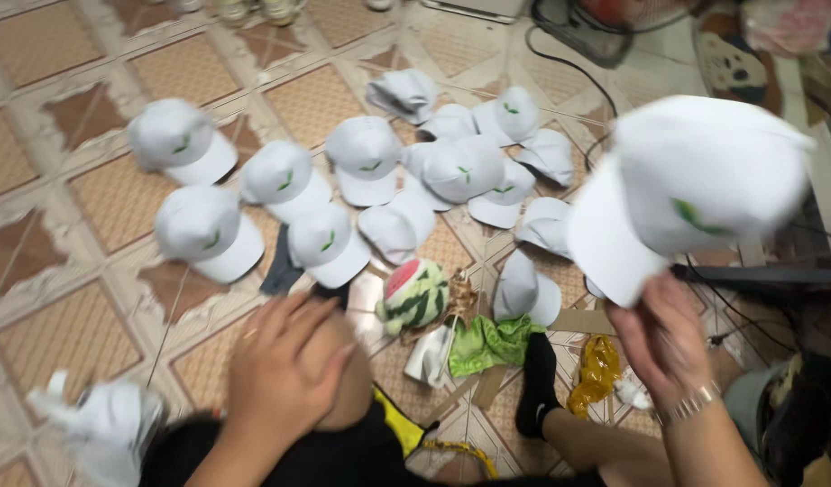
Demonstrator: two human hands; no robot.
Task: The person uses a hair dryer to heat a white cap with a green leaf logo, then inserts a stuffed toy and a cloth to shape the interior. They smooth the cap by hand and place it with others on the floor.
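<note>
Above the floor (91, 234), my right hand (665, 341) grasps a white cap (695, 194); my left hand (284, 370) rests open on my knee (348, 397), holding nothing.

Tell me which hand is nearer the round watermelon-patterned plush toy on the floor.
Left. The left hand rests on the knee just left of the round watermelon-patterned plush toy; the right hand is farther right, holding up a white fabric cap.
</note>
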